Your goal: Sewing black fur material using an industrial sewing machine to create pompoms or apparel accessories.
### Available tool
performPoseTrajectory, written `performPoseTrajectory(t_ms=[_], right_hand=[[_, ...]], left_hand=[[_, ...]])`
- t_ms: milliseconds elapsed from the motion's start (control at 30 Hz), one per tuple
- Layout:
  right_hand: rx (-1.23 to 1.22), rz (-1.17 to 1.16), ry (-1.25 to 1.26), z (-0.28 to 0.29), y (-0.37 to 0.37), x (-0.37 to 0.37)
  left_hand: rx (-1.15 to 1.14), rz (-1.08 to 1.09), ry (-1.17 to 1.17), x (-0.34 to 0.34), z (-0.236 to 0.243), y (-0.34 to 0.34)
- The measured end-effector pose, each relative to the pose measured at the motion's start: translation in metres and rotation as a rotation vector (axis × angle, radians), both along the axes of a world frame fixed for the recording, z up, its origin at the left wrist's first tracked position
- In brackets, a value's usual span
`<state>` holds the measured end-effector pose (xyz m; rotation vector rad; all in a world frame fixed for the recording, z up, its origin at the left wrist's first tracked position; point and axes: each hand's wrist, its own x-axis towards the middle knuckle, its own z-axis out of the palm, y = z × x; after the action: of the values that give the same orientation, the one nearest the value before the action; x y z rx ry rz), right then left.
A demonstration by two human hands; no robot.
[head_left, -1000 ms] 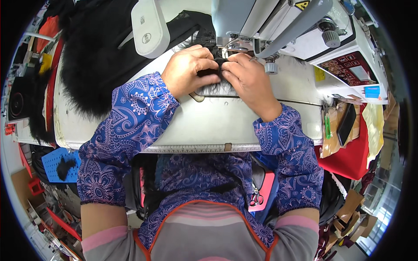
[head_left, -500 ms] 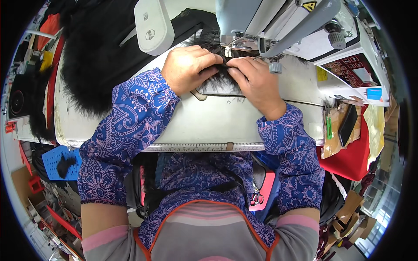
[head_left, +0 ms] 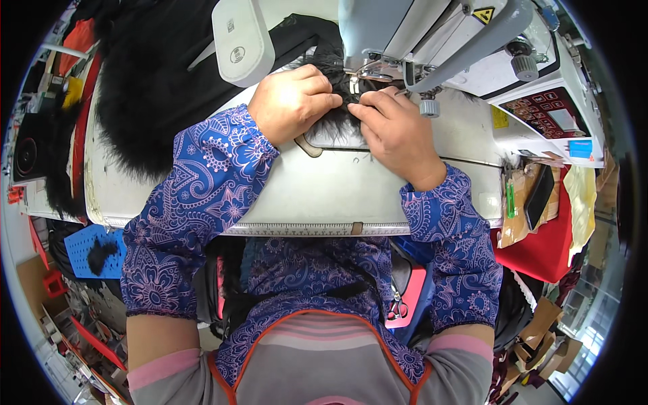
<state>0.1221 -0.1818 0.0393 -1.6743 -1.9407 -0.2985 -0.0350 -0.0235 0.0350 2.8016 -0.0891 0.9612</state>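
— Looking at the pale grey sewing machine head [head_left: 405, 34], where do both hands sit?

— Right under it. Since a second ago both have slid up toward the needle, so the strip of black shaggy faux fur [head_left: 337, 101] is now at the presser foot; I judge the seam is being fed.

— And the left hand [head_left: 291, 101]?

— Curled into a loose fist on the fur, left of the machine head, fingers pressed together and bunching the pile flat.

— The right hand [head_left: 391, 131]?

— Just below the machine head, thumb and forefinger pinching the fur's edge, the other fingers lying flat on the smooth off-white surface [head_left: 324, 196].

— Anything else made of fur?

— A big heap of the same long black pile [head_left: 152, 88], matted and glossy, lies far left of the machine head, beside a rounded white plastic housing [head_left: 239, 40].

— And to the right?

— A boxy control panel with a dark red face [head_left: 543, 111], then a red cloth [head_left: 540, 250]. Below, near the person's lap, 1 small pair of metal scissors [head_left: 397, 309] rests on pink.
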Motion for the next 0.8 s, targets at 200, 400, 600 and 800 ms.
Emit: performPoseTrajectory(t_ms=[200,400,600,800], right_hand=[[-0.027,-0.004,0.014,0.001,0.000,0.002],[-0.057,-0.019,0.004,0.003,0.001,0.002],[-0.049,0.050,0.037,0.001,0.001,0.006],[-0.060,0.133,0.012,-0.002,0.000,0.016]], left_hand=[[0.037,-0.086,0.014,-0.002,0.001,0.004],[0.103,-0.181,0.029,0.000,0.002,0.010],[0.095,-0.229,0.056,0.000,0.002,0.012],[-0.037,-0.212,0.083,-0.002,0.000,0.011]])
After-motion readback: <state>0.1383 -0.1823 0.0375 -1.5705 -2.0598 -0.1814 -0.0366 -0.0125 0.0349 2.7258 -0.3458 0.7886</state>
